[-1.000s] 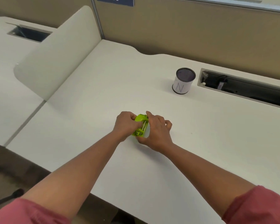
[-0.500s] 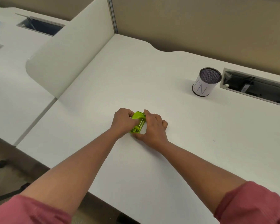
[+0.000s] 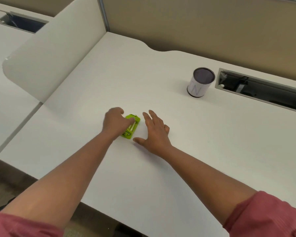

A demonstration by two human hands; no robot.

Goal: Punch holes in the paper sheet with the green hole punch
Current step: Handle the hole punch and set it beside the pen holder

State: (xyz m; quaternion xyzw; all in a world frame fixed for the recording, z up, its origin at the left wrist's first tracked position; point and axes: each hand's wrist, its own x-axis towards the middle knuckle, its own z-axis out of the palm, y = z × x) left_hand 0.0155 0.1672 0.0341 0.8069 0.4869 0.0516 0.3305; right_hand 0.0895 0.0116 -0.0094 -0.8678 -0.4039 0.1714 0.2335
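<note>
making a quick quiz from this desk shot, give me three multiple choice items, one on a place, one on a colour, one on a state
1. Where is the white cylindrical cup?
A. beside the desk's cable slot
B. under the right hand
C. on the floor

2. What colour is the hole punch?
A. red
B. green
C. black

3. How is the right hand?
A. gripping the punch
B. clenched in a fist
C. open, fingers spread, clear of the punch

Answers: 1 A, it stands just left of the slot; 2 B, it is bright green under the left hand; 3 C, desk shows between them.

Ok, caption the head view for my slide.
Left hand holds the green hole punch on the white desk; right hand spread open beside it.
</note>
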